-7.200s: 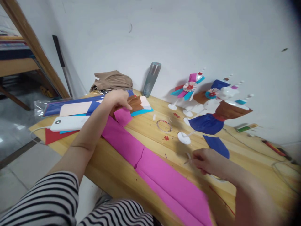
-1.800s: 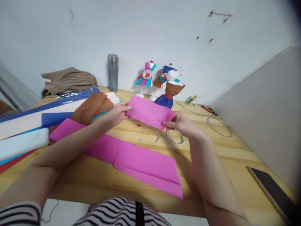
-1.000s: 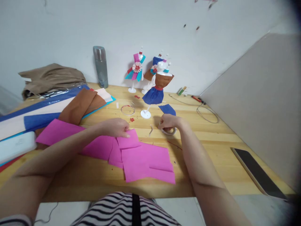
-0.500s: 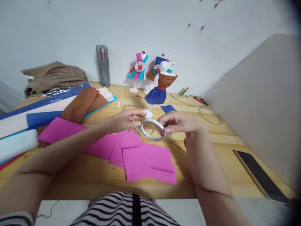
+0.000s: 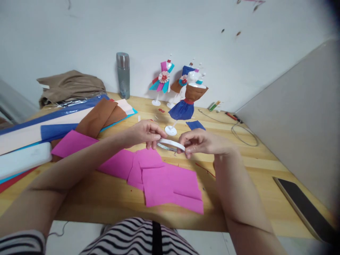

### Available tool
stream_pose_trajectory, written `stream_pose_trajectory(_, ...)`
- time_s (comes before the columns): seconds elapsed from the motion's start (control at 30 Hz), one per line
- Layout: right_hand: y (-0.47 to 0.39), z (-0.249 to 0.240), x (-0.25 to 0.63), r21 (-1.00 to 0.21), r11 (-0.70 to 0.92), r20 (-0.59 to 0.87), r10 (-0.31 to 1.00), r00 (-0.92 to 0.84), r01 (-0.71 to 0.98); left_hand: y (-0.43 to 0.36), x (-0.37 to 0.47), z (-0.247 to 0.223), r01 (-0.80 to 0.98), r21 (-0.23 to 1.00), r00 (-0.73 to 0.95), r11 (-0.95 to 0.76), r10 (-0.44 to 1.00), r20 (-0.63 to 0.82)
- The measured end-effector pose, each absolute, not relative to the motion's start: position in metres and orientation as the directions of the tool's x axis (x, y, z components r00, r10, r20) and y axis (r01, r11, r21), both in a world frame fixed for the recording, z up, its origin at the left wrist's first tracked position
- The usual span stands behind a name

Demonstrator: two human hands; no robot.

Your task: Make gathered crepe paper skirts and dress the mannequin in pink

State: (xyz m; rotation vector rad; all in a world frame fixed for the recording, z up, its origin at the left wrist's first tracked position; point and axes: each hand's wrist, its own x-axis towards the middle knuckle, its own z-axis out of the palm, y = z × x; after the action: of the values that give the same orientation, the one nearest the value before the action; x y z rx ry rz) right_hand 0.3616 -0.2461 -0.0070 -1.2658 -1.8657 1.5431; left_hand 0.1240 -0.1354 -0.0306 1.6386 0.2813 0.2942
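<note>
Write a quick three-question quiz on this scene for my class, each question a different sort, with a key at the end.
1. Multiple choice: What does the person's right grip hold?
A) a phone
B) a roll of tape
C) an insulated bottle

2. True or false: The magenta sheets partly overlap one another on the wooden table.

3. Fill in the blank: The frontmost miniature dress has a brown top and a ____ skirt.

Key:
1. B
2. True
3. Blue
</note>
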Motion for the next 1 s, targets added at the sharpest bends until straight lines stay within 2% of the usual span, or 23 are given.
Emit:
stream_pose_trajectory(0.13, -0.246, -0.006, 0.359, -0.936, -0.019, -0.199, 0.853, -0.482, 0.352, -0.13, 0.124, -0.033, 0.056, 0.987, 0.912, -0.152, 0.411, 0.011)
stream_pose_trajectory(0.2, -0.246, -0.006, 0.357, -0.949, -0.029, -0.178, 0.873, -0.455, 0.314, -0.131, 0.125, -0.032, 0.086, 0.975, 0.873, -0.206, 0.487, 0.026)
stream_pose_trajectory(0.3, -0.242, -0.012, 0.351, -0.979, -0.011, -0.09, 0.918, -0.387, 0.201, -0.136, 0.127, -0.027, 0.111, 0.945, 0.708, -0.308, 0.692, 0.143)
stream_pose_trajectory(0.37, -0.238, -0.018, 0.345, -0.995, 0.036, 0.007, 0.949, -0.314, 0.089, -0.141, 0.127, -0.024, 0.109, 0.923, 0.631, -0.37, 0.743, 0.224)
stream_pose_trajectory(0.5, -0.231, -0.027, 0.325, -0.98, 0.114, 0.14, 0.977, -0.16, -0.165, -0.152, 0.126, -0.024, 0.074, 0.873, 0.754, -0.481, 0.6, 0.267)
stream_pose_trajectory(0.57, -0.23, -0.027, 0.314, -0.966, 0.105, 0.136, 0.984, -0.117, -0.238, -0.158, 0.126, -0.026, 0.045, 0.831, 0.774, -0.554, 0.545, 0.322)
stream_pose_trajectory(0.67, -0.231, -0.026, 0.302, -0.952, 0.066, 0.099, 0.99, -0.098, -0.298, -0.164, 0.125, -0.029, 0.023, 0.788, 0.74, -0.616, 0.541, 0.401)
stream_pose_trajectory(0.77, -0.231, -0.027, 0.295, -0.937, 0.025, 0.06, 0.994, -0.089, -0.35, -0.166, 0.125, -0.028, 0.037, 0.808, 0.745, -0.588, 0.556, 0.37)
stream_pose_trajectory(0.87, -0.23, -0.032, 0.29, -0.927, -0.002, 0.026, 0.997, -0.069, -0.376, -0.165, 0.126, -0.028, 0.057, 0.868, 0.778, -0.493, 0.566, 0.271)
stream_pose_trajectory(1.0, -0.229, -0.039, 0.282, -0.965, 0.05, 0.04, 0.998, 0.045, -0.257, -0.165, 0.127, -0.025, 0.138, 0.95, 0.799, -0.281, 0.598, 0.061)
